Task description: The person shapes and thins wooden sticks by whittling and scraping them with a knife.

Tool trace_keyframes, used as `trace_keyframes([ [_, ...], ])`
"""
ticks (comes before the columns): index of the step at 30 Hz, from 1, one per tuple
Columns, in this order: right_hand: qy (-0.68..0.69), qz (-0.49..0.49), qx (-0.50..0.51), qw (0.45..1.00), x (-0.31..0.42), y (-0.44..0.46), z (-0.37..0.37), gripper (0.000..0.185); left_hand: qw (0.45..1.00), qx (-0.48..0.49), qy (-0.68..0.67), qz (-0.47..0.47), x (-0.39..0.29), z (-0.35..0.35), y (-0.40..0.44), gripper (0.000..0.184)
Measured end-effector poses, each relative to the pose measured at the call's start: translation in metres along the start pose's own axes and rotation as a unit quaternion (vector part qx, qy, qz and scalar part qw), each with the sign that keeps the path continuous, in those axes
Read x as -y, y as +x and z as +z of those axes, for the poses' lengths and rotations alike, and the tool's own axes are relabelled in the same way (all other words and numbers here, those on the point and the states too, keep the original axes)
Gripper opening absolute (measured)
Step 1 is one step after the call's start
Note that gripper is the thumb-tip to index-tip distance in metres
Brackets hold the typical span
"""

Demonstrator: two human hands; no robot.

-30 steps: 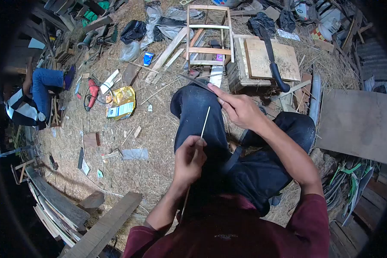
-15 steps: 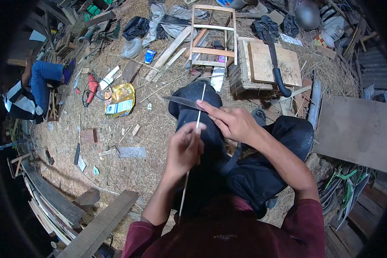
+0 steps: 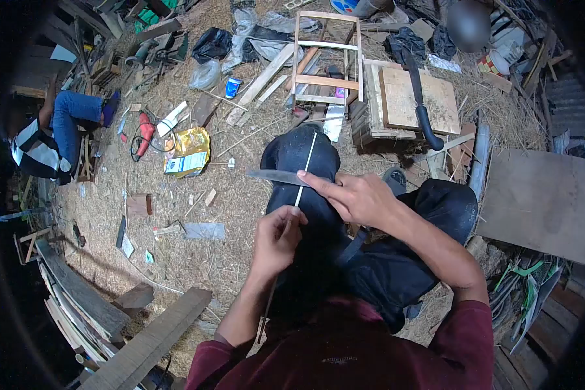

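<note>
Crate: at 2 o'clock from your knee; a board and a long blade with a black handle lie on top, the inside hidden.
Bucket: farther out at 2 o'clock; contents too unclear to tell.
Packet: on the ground at 9 o'clock; you cannot see what it holds.
Right hand: nearly closed on the knife, index finger laid along the blade; let that finger set a light, even pressure.
Left hand: thumb and fingertips pinched shut on the strip, nearer you than the blade; grip firmly, well clear of the edge.
Knife: tip at 9 o'clock, crossing the strip; a shallow angle avoids digging in.
Tub: between 10 and 11 o'clock; contents unclear.
Strip: over your thigh, far end just past 12; back it with your knee so it bends less.
</note>
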State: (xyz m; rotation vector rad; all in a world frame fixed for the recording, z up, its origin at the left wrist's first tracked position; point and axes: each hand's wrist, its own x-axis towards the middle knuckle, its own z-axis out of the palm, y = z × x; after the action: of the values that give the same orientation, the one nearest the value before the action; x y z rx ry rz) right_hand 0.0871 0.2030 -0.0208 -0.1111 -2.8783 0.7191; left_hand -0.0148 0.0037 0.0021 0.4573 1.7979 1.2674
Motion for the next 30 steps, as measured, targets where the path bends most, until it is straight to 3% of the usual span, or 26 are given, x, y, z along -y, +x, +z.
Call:
trace_keyframes([
  [5, -0.013, 0.022, -0.005, 1.000, -0.004, 0.005, -0.006, 0.059, 1.000, -0.001, -0.013, -0.022, 0.000, 0.002, -0.004, 0.036],
  [7, -0.006, -0.023, 0.006, 1.000, 0.003, 0.000, 0.000, 0.059, 1.000, -0.013, -0.017, -0.021, -0.003, 0.004, -0.002, 0.036],
  [15, 0.034, 0.026, 0.030, 0.999, -0.002, -0.001, -0.006, 0.053, 0.999, 0.001, -0.026, -0.021, -0.002, 0.004, 0.000, 0.033],
  [17, 0.049, 0.039, -0.015, 0.998, -0.016, 0.004, -0.006, 0.053, 0.999, 0.001, -0.033, -0.019, -0.001, 0.003, -0.002, 0.033],
  [21, 0.037, -0.016, 0.019, 0.999, -0.002, -0.004, -0.002, 0.050, 0.999, 0.003, -0.043, -0.010, 0.005, 0.006, 0.002, 0.033],
  [22, 0.056, 0.029, 0.015, 0.998, -0.008, 0.000, -0.006, 0.050, 0.999, 0.001, -0.041, -0.015, 0.006, 0.006, 0.001, 0.033],
  [25, 0.031, 0.020, -0.013, 0.999, -0.016, 0.003, -0.006, 0.054, 0.998, 0.001, -0.054, -0.026, 0.005, 0.006, 0.000, 0.034],
  [28, 0.061, 0.009, 0.038, 0.997, -0.003, -0.003, -0.010, 0.052, 0.999, -0.006, -0.028, -0.024, 0.002, 0.005, 0.000, 0.034],
  [30, 0.054, 0.017, 0.003, 0.998, -0.016, 0.005, -0.008, 0.054, 0.998, -0.001, -0.052, -0.042, -0.001, 0.004, 0.000, 0.035],
])
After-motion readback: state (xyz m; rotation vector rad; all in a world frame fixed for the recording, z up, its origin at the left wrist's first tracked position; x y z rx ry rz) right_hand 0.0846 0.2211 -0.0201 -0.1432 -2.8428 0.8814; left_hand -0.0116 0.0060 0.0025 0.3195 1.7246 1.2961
